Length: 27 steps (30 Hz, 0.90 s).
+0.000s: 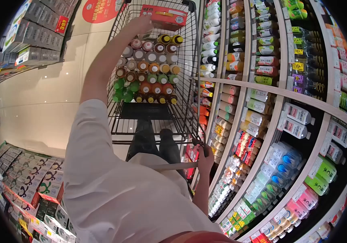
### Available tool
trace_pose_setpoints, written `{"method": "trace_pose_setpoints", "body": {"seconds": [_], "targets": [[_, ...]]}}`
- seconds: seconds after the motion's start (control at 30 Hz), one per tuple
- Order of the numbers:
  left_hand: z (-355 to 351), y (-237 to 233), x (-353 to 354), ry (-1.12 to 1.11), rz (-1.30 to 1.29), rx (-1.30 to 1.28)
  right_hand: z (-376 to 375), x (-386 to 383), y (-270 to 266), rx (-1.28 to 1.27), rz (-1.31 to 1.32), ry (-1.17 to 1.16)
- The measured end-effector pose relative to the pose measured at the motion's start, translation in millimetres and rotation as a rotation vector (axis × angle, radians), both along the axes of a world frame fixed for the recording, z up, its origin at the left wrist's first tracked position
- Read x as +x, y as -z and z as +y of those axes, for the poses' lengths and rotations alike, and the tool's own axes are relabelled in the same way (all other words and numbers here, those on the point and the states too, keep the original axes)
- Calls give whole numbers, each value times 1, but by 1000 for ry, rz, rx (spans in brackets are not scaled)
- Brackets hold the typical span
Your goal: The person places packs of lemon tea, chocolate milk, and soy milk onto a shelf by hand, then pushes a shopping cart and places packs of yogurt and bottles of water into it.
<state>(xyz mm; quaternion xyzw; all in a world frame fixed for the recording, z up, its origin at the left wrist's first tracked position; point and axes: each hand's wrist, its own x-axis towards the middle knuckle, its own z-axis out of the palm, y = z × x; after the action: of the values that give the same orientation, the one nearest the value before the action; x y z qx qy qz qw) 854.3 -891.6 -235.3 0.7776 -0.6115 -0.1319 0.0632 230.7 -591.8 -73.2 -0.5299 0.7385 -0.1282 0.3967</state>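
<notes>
My left hand (142,26) reaches over the shopping cart (194,48), beside the left end of a red carton (172,19). Its fingers look curled; what they hold, if anything, is hidden. Rows of capped bottles (153,67) stand upright in the cart, with brown, orange, white and red tops. Green-topped bottles (128,94) sit at the near left of the load. At the cart's near right corner, my right hand (205,158) is closed around the end of the light handle bar (175,166).
Close on the right, shelves (270,87) hold many drinks bottles. Stacked grey cartons (40,34) stand at the upper left, more boxes (34,184) at the lower left. Pale tiled floor (40,97) lies left of the cart, with a red round floor sign (98,10) beyond.
</notes>
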Motion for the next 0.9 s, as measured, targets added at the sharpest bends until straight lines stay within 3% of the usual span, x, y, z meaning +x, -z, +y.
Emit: {"method": "trace_pose_setpoints", "body": {"seconds": [0.17,0.23,0.33,0.37,0.4,0.43,0.53,0.57,0.6,0.67,0.7,0.8,0.83,0.9], "targets": [[41,-160,-9,155,48,-130,-6,2,-4,59,-92,7],[67,-206,-21,181,159,-159,-15,18,-29,121,-16,-85],[115,-262,-56,233,462,-252,-16,30,-39,-77,130,-260],[127,-275,-72,260,583,-289,-21,31,-41,-174,60,-285],[135,-268,-91,285,752,-416,-29,35,-42,-270,-15,-306],[144,-278,-112,292,803,-371,-36,40,-46,-363,-88,-323],[180,-315,-185,267,984,-159,-68,69,-92,112,-920,18],[189,-328,-209,226,1069,-36,-69,73,-109,234,-1042,-57],[197,-331,-231,237,1127,-73,-70,68,-118,388,-1199,-166],[211,-327,-274,282,1189,-103,-70,39,-129,776,-1293,-340],[213,-327,-294,310,1189,-102,-60,21,-111,830,-1421,-333],[220,-330,-354,217,1282,-109,-47,-25,-107,768,-1163,-346],[224,-335,-373,146,1250,-160,-43,-36,-100,771,-1212,-197],[230,-326,-413,50,1283,-265,-54,-47,-128,576,-1172,-143]]}}
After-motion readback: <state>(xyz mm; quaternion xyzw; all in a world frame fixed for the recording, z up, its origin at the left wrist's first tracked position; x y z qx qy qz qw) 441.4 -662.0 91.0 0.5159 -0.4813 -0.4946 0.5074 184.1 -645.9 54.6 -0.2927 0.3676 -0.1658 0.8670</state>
